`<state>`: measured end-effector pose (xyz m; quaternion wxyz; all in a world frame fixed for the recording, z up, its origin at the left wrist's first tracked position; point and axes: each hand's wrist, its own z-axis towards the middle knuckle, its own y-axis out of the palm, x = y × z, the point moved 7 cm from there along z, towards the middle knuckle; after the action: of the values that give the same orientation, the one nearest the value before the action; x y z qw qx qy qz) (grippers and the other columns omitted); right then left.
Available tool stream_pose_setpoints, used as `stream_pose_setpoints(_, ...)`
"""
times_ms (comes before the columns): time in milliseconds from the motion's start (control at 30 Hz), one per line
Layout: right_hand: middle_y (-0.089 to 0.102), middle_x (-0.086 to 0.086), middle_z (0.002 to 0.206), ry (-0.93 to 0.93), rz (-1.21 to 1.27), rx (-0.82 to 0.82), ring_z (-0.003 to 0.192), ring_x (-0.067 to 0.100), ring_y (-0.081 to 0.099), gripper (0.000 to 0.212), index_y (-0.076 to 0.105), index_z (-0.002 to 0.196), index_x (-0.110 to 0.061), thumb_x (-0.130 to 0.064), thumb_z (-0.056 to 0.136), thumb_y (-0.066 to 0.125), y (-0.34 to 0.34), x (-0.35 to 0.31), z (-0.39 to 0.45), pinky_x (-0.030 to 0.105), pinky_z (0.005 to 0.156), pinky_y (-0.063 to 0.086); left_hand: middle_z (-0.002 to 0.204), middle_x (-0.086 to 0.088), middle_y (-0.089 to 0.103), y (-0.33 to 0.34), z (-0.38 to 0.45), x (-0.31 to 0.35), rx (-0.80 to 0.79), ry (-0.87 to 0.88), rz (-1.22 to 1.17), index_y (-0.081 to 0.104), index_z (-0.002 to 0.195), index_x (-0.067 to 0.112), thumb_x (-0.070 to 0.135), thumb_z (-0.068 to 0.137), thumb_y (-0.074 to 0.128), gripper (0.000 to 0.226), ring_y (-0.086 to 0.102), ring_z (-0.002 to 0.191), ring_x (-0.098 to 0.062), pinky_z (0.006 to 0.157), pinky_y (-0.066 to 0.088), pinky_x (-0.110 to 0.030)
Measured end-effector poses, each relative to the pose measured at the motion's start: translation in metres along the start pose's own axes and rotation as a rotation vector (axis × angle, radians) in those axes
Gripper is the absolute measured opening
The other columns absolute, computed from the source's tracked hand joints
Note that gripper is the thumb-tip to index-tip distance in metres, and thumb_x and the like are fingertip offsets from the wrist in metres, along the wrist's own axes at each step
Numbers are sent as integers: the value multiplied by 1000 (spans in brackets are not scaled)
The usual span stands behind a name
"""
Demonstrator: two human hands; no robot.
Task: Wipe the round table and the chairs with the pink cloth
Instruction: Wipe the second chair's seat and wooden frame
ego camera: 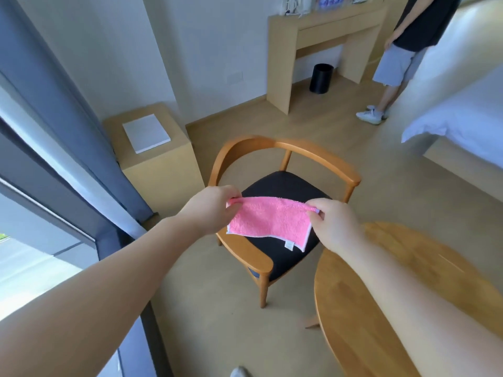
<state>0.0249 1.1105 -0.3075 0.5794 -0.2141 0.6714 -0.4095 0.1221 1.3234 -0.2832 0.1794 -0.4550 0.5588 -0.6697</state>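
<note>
Cloth hangs stretched btwn left hand & right hand, above the chair seat. Round table sits right of chair, nearer the camera; cabinet is left of chair w/ a flat box on top. Desk stands behind by the wall, bin under it, bed far right.

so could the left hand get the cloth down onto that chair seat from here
Probably yes: the left hand pinches the pink cloth directly above the chair's black seat, with nothing visible between them.

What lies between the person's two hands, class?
The pink cloth, stretched between the left hand and the right hand, each pinching a top corner. It hangs in front of the chair seat. The head view shows this.
</note>
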Motion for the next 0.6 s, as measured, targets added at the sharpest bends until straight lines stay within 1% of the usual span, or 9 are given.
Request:
stream_pose_setpoints(133, 66, -1, 119, 59, -4, -29, 108, 14, 61, 29, 62, 124, -17, -18, 96, 56, 25, 14, 32, 23, 86, 48, 93, 9, 59, 20, 40, -31, -17, -29, -73, 60, 106, 22, 28, 96, 53, 14, 58, 81, -9, 64, 41, -13)
stream_pose_setpoints(233, 66, -1, 119, 78, -1, -58, 108, 15, 61, 29, 63, 123, -17, -17, 95, 57, 44, 31, 60, 23, 86, 48, 93, 9, 58, 43, 68, -51, -52, -70, -121, 54, 99, 29, 28, 96, 53, 3, 57, 78, -7, 61, 40, -11)
stream_pose_setpoints(333, 67, -1, 114, 78, -2, -94, 103, 13, 61, 26, 64, 120, -16, -16, 95, 56, 65, 46, 88, 22, 83, 48, 95, 10, 55, 65, 92, -68, -76, -128, -151, 50, 98, 32, 24, 98, 51, 8, 55, 81, -8, 59, 36, -8)
stream_pose_setpoints(367, 67, -1, 111, 75, 7, -110, 97, 11, 60, 25, 65, 118, -16, -15, 95, 56, 73, 49, 98, 20, 81, 48, 97, 10, 55, 71, 99, -76, -78, -157, -163, 49, 99, 33, 22, 98, 50, 10, 55, 83, -9, 59, 35, -8)
stream_pose_setpoints(400, 67, -2, 108, 71, 12, -136, 92, 8, 58, 23, 65, 116, -16, -15, 95, 56, 83, 52, 111, 15, 76, 47, 98, 10, 54, 78, 105, -85, -79, -196, -175, 49, 101, 32, 21, 98, 50, 12, 55, 85, -9, 59, 35, -8)
stream_pose_setpoints(467, 65, -5, 98, 70, 24, -184, 82, 2, 53, 20, 66, 113, -17, -15, 95, 56, 102, 57, 134, 7, 65, 39, 100, 9, 54, 91, 118, -104, -95, -273, -199, 51, 107, 29, 18, 97, 49, 15, 55, 87, -10, 60, 36, -9)
stream_pose_setpoints(533, 60, -11, 87, 69, 35, -237, 75, 0, 54, 18, 67, 109, -18, -15, 95, 55, 121, 62, 156, 4, 58, 35, 102, 10, 53, 103, 130, -122, -123, -332, -206, 51, 116, 26, 19, 96, 50, 21, 55, 90, -11, 63, 37, -11)
stream_pose_setpoints(600, 56, -14, 81, 73, 52, -271, 74, 0, 57, 16, 67, 104, -19, -13, 95, 55, 138, 68, 177, 6, 56, 39, 100, 10, 53, 114, 143, -140, -131, -379, -204, 52, 118, 24, 20, 95, 51, 23, 56, 90, -11, 64, 38, -12)
